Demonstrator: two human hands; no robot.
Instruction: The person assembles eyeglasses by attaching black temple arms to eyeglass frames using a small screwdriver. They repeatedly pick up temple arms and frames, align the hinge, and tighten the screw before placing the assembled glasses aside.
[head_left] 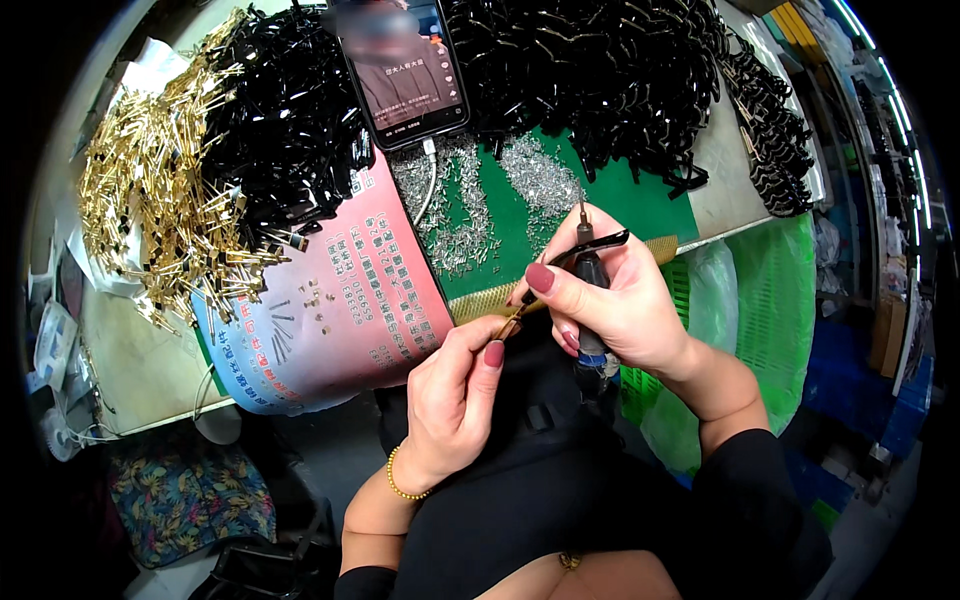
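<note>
My left hand (448, 400) is closed in a pinch on a thin gold metal eyeglass temple part (511, 324), close to the table's front edge. My right hand (635, 315) wraps round a dark electric screwdriver (590, 275), its bit pointing up and away from me. Between the same hand's thumb and fingers lies a black eyeglass temple (597, 244), its curved tip to the right. The black and gold pieces meet between my fingertips; the exact joint is too small to make out. Small silver screws (540, 180) lie heaped just beyond the right hand.
Gold metal parts (150, 180) pile up at the far left, beside heaps of black temples (600, 80). A phone (408, 85) with a white cable stands at the back. A printed sheet (350, 290) covers the table's left front; a green plastic basket (775, 340) sits at right.
</note>
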